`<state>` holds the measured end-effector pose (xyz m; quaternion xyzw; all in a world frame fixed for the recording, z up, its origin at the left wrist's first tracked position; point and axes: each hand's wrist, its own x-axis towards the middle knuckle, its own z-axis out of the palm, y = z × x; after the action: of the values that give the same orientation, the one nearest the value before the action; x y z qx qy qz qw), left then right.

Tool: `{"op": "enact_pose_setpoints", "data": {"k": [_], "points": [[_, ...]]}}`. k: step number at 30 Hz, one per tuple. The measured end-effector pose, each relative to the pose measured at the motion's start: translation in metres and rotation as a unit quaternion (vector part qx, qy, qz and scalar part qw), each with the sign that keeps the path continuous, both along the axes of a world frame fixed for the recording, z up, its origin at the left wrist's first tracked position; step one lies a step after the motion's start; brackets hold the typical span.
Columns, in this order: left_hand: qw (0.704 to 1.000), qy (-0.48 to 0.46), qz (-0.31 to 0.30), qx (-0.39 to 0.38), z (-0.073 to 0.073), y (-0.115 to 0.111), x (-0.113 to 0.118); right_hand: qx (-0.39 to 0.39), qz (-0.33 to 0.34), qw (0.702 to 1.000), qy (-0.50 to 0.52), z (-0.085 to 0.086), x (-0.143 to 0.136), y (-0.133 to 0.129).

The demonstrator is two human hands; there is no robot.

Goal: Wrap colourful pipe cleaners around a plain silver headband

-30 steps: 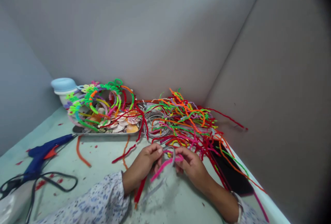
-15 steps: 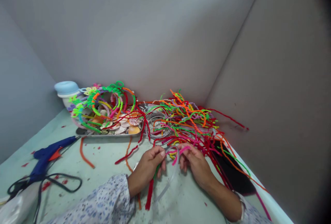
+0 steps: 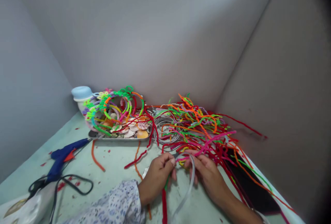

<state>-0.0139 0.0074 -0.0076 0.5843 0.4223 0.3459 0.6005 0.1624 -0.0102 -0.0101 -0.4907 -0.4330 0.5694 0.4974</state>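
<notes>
My left hand (image 3: 157, 177) is closed in a pinch on one end of a bent, translucent grey tube (image 3: 192, 172), where a pink pipe cleaner (image 3: 216, 138) also meets it. The tube arcs up between both hands, and its other end hangs toward the table's front. A red pipe cleaner (image 3: 164, 205) and a short length of green pipe cleaner (image 3: 167, 182) hang below my left fingers. My right hand (image 3: 208, 175) is closed, thumb and fingers gripping the pink pipe cleaner, whose long end sticks out up and to the right. My fingers partly hide the join.
A metal tray (image 3: 120, 138) holds shells and fuzzy coloured hoops, beside a blue-lidded bottle (image 3: 82, 94). Behind my hands lie coiled grey tubing (image 3: 167, 138) and a tangled pipe cleaner pile (image 3: 196, 113). A blue glue gun (image 3: 62, 156) with cord is left; a black flat object (image 3: 254, 182) is right.
The view has shifted, so everything sits farther right and slightly lower. The pink pipe cleaner's end now reaches out past my right hand. My left hand keeps its pinch.
</notes>
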Motion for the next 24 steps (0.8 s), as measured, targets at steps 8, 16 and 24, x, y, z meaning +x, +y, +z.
{"op": "enact_pose_setpoints", "data": {"k": [8, 16, 24], "points": [[0.997, 0.044, 0.0, 0.07, 0.004, -0.003, 0.0, -0.029, 0.074, 0.995, -0.056, 0.002, -0.012, -0.007], [0.996, 0.039, -0.027, 0.082, 0.008, -0.006, 0.0, -0.032, 0.144, 0.985, -0.09, -0.016, -0.007, -0.001], [0.996, 0.031, -0.036, 0.078, 0.002, -0.005, -0.001, -0.023, 0.143, 0.985, -0.092, -0.005, -0.01, -0.002]]}}
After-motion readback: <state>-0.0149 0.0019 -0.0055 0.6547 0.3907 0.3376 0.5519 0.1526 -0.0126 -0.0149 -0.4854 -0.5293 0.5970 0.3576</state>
